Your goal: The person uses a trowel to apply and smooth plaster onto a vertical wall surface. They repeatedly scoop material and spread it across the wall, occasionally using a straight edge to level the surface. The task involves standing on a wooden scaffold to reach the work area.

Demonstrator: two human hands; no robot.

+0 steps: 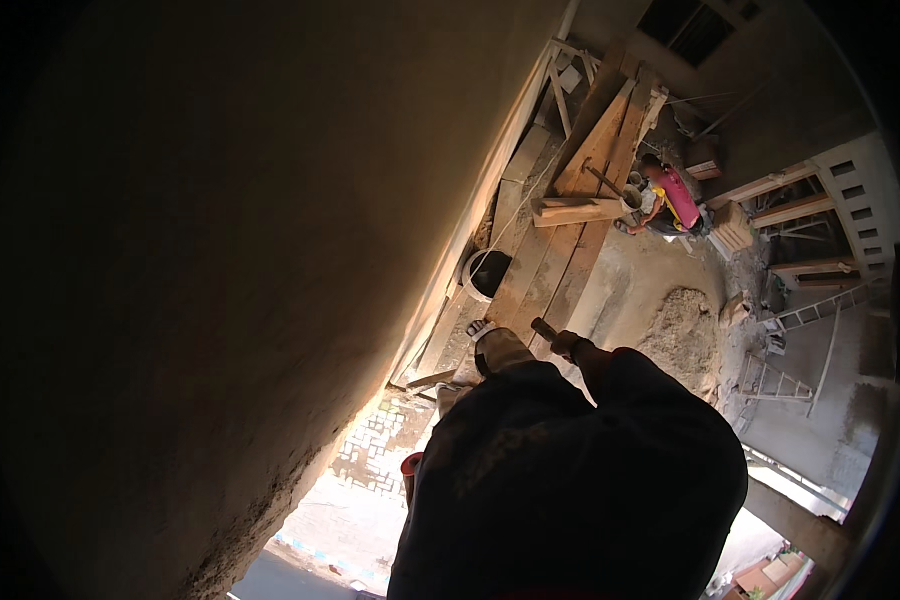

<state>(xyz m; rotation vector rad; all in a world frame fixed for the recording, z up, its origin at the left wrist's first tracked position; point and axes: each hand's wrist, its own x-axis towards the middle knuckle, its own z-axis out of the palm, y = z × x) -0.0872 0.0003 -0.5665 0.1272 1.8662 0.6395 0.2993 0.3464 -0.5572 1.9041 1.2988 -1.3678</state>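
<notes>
My right hand (563,345) is closed around a short, dark, blunt-ended tool (543,329), held out above wooden planks (545,275). Shadow hides what kind of tool it is. My left hand is out of sight. Left of my dark-clothed body, a red-rimmed object (410,465) shows only in part, and whatever holds or carries it is hidden. One of my feet (480,328) rests on the planks. Just beyond it stands a round bucket (488,275) with a dark inside.
A bare plastered wall (220,250) rises close on my left. Ahead, loose boards (595,145) lie across the planks. Farther right, a person (675,195) in pink and yellow crouches beside a bucket (631,197). A sand heap (685,325) and a ladder (820,308) lie to the right.
</notes>
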